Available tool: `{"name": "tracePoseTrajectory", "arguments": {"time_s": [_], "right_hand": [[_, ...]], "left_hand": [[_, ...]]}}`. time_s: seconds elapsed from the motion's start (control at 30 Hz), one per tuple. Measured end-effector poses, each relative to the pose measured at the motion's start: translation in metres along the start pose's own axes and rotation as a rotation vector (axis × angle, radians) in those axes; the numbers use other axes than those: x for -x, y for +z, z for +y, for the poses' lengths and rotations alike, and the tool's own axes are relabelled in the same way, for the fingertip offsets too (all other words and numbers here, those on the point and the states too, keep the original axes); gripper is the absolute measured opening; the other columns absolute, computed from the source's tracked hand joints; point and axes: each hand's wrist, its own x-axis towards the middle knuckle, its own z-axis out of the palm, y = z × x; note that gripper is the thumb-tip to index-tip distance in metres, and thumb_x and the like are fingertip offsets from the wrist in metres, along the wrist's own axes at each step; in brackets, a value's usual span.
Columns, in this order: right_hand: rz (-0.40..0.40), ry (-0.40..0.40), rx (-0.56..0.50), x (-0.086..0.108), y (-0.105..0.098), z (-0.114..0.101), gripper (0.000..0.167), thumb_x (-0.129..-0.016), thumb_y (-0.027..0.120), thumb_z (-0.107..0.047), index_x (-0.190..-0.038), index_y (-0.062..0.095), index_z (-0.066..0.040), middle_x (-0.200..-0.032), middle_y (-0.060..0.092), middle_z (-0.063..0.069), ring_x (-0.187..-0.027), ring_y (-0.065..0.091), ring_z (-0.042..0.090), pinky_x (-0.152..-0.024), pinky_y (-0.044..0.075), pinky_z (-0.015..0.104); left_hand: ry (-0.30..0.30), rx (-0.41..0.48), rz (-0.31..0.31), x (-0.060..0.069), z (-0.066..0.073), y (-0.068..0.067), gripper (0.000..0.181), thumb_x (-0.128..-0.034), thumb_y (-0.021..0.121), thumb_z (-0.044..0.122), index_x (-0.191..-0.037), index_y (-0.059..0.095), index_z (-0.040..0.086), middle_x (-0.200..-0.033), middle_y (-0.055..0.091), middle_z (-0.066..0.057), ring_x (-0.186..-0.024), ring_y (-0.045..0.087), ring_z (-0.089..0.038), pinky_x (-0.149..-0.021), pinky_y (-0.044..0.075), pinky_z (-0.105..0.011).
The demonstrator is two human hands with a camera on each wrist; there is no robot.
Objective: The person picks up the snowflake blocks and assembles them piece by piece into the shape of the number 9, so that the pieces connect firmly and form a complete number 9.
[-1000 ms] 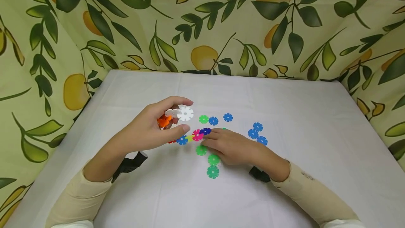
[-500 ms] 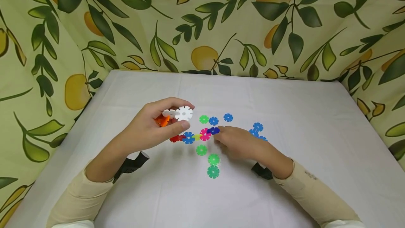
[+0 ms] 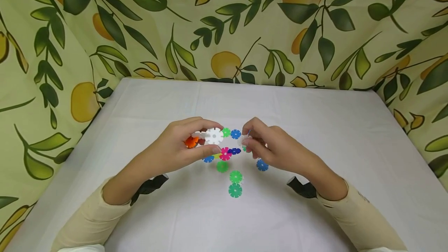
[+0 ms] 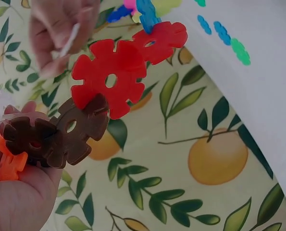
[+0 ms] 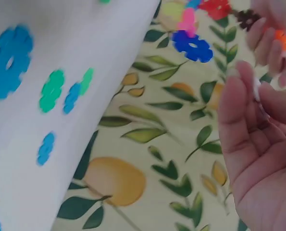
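Note:
My left hand holds a chain of notched plastic discs. At its near end a white disc sits between the thumb and forefinger, facing right, with an orange disc behind it. In the left wrist view the chain runs on through brown discs and red discs. Farther along come a pink disc and a dark blue disc. Opposite, my right hand pinches a single white disc, apart from the chain. Fingers partly cover it.
Loose discs lie on the white tabletop: green ones in front of the hands, a blue disc beyond them, another blue disc below my right hand. A patterned cloth hangs behind the table.
My right hand has risen from beside the dark blue disc and now holds a white disc up toward the left hand. The left hand and its chain have shifted right and slightly nearer.

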Motion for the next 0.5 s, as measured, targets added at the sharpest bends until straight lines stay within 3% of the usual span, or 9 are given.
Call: {"name": "tracePoseTrajectory", "arguments": {"time_s": [0.17, 0.3, 0.4, 0.5], "right_hand": [[0.043, -0.104, -0.026, 0.002, 0.007, -0.016, 0.031, -0.094, 0.065, 0.003, -0.115, 0.045, -0.008, -0.079, 0.057, -0.008, -0.063, 0.052, 0.003, -0.055, 0.048, 0.021], [0.09, -0.172, 0.006, 0.003, 0.012, -0.022, 0.035, -0.092, 0.067, 0.006, -0.117, 0.044, -0.003, -0.089, 0.06, -0.001, -0.072, 0.058, 0.007, -0.067, 0.053, 0.02], [0.134, -0.228, 0.032, 0.003, 0.015, -0.023, 0.025, -0.101, 0.06, -0.008, -0.118, 0.044, 0.0, -0.097, 0.062, 0.003, -0.077, 0.061, 0.009, -0.073, 0.053, 0.019], [0.181, -0.279, 0.065, 0.003, 0.016, -0.023, 0.027, -0.107, 0.048, -0.023, -0.118, 0.047, 0.001, -0.095, 0.063, 0.004, -0.072, 0.057, 0.008, -0.068, 0.05, 0.015]], "left_hand": [[0.001, 0.023, -0.041, 0.0, -0.001, 0.008, 0.043, -0.0857, 0.082, 0.016, -0.124, 0.066, 0.009, -0.11, 0.067, 0.005, -0.093, 0.063, -0.009, -0.074, 0.058, -0.027], [0.002, 0.023, -0.06, 0.0, -0.001, 0.012, 0.041, -0.0852, 0.082, 0.016, -0.122, 0.066, 0.009, -0.108, 0.067, 0.005, -0.091, 0.063, -0.008, -0.073, 0.058, -0.027], [0.006, 0.016, -0.065, -0.001, 0.0, 0.014, 0.039, -0.0855, 0.082, 0.017, -0.121, 0.067, 0.01, -0.106, 0.067, 0.006, -0.09, 0.063, -0.007, -0.074, 0.057, -0.028], [-0.002, 0.003, -0.072, -0.001, 0.0, 0.014, 0.039, -0.0858, 0.082, 0.019, -0.121, 0.067, 0.01, -0.106, 0.066, 0.007, -0.089, 0.062, -0.007, -0.074, 0.057, -0.028]]}}
